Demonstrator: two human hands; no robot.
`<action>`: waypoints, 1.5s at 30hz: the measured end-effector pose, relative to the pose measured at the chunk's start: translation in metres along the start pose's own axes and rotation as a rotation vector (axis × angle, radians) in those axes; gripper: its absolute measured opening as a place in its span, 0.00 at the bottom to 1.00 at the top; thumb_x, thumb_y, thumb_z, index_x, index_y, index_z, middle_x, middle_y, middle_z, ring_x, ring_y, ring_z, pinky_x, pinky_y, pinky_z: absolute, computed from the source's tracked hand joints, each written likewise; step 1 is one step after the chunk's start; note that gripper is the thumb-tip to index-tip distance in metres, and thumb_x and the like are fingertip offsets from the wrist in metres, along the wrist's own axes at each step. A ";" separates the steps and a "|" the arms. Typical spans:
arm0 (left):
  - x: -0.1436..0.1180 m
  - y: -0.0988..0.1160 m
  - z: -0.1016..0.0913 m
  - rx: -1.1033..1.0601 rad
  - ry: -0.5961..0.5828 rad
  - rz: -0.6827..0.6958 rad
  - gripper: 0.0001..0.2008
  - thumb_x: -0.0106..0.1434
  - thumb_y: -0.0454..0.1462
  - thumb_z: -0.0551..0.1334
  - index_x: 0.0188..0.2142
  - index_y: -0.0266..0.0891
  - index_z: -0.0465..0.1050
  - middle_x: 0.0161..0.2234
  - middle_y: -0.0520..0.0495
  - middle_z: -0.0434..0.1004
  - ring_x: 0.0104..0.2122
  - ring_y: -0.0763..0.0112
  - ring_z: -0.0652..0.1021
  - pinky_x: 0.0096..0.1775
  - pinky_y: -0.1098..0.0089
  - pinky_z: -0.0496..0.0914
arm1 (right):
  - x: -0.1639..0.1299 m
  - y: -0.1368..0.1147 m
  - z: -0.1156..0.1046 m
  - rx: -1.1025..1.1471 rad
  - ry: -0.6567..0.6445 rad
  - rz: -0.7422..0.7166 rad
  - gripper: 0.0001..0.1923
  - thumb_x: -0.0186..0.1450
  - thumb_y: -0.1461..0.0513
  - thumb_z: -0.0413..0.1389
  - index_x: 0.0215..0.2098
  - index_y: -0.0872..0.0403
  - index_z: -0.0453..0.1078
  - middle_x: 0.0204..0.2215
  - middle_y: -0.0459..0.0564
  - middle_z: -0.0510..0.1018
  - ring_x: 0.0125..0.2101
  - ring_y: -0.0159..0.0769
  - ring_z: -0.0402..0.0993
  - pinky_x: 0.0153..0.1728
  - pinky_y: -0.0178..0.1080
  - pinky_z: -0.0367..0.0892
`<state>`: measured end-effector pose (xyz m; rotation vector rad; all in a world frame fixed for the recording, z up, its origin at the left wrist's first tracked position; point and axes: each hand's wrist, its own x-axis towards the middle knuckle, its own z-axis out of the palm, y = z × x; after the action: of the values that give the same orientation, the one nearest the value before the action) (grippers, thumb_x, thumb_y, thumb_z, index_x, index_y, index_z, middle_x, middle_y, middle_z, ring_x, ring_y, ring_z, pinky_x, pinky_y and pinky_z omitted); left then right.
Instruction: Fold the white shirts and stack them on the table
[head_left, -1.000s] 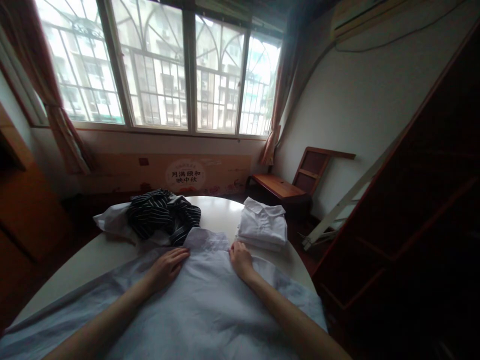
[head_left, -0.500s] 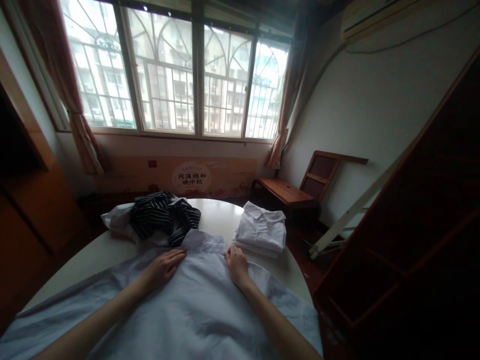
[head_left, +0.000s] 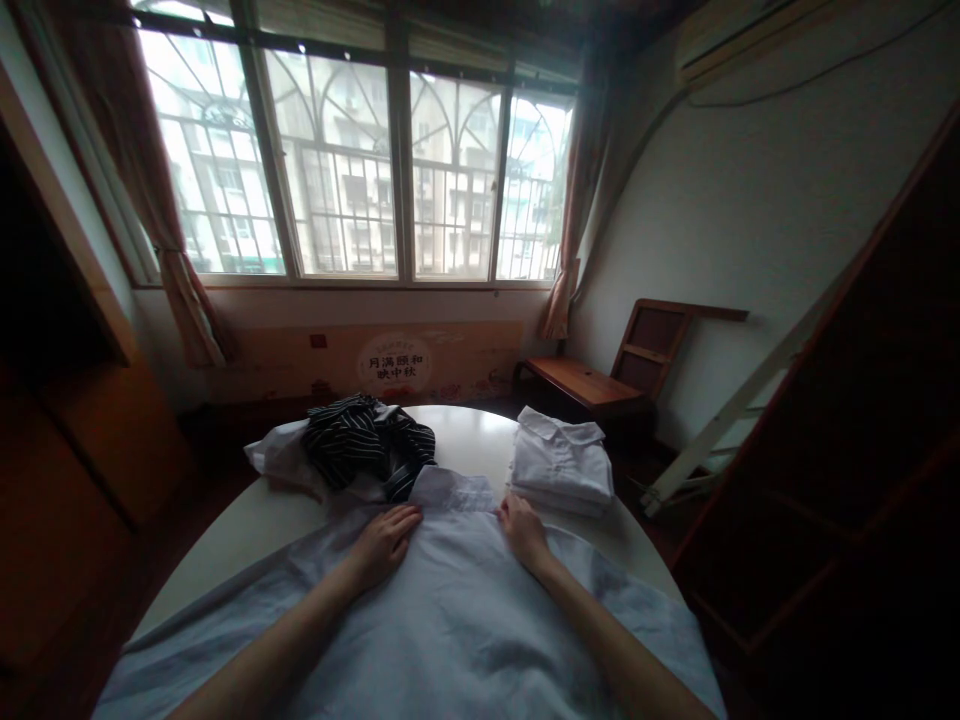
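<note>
Surface [head_left: 472, 440], round and pale, fills the lower middle of the frame; pale blue shirt [head_left: 450, 620] lies spread on it, collar pointing up-frame. Left hand [head_left: 384, 545] rests flat, grip spread; right hand [head_left: 523, 532] presses beside the collar, fingers loosely together.

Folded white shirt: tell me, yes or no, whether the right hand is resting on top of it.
No: the right hand lies on the spread pale blue shirt, just in front of the folded white shirt.

Both my forearms reach forward; my left hand [head_left: 384, 545] lies flat, fingers together, my right hand [head_left: 523, 532] palm down, fingers curled.
</note>
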<state>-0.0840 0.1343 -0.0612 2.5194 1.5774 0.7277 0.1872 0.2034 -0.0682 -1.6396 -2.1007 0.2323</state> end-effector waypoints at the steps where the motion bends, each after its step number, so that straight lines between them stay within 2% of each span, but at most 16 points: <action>1: 0.000 -0.001 0.000 -0.005 0.007 0.003 0.24 0.52 0.27 0.53 0.49 0.40 0.68 0.52 0.44 0.69 0.53 0.64 0.68 0.53 0.60 0.64 | 0.000 -0.001 0.000 -0.010 0.004 -0.006 0.05 0.63 0.65 0.47 0.32 0.55 0.65 0.33 0.52 0.74 0.36 0.37 0.69 0.37 0.33 0.59; 11: -0.006 -0.006 0.005 -0.029 0.052 0.024 0.22 0.53 0.28 0.54 0.48 0.40 0.69 0.50 0.45 0.70 0.52 0.65 0.69 0.53 0.62 0.64 | -0.005 -0.008 0.000 -0.058 0.023 -0.017 0.05 0.63 0.64 0.48 0.32 0.55 0.65 0.34 0.53 0.75 0.37 0.37 0.69 0.37 0.33 0.58; 22: -0.010 -0.005 0.003 0.002 0.043 0.033 0.21 0.54 0.29 0.54 0.48 0.38 0.69 0.51 0.44 0.70 0.52 0.66 0.68 0.53 0.63 0.63 | -0.009 -0.013 -0.003 -0.072 0.033 0.004 0.06 0.63 0.64 0.49 0.32 0.56 0.66 0.33 0.53 0.75 0.37 0.36 0.70 0.36 0.33 0.58; 36: -0.010 -0.008 0.007 0.034 0.103 0.076 0.20 0.53 0.28 0.55 0.46 0.38 0.71 0.48 0.44 0.72 0.49 0.65 0.71 0.50 0.64 0.66 | -0.006 -0.009 0.005 -0.069 0.059 0.003 0.04 0.62 0.64 0.50 0.31 0.56 0.66 0.32 0.53 0.76 0.35 0.36 0.71 0.35 0.32 0.58; 45: -0.011 -0.009 0.007 0.034 0.096 0.087 0.20 0.53 0.28 0.55 0.46 0.38 0.70 0.48 0.44 0.72 0.49 0.65 0.70 0.51 0.64 0.66 | -0.007 -0.010 0.003 -0.081 0.056 -0.001 0.05 0.62 0.64 0.50 0.31 0.56 0.66 0.32 0.52 0.76 0.35 0.35 0.71 0.35 0.32 0.58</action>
<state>-0.0922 0.1298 -0.0737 2.6296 1.5284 0.8507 0.1781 0.1943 -0.0681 -1.6720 -2.0934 0.1005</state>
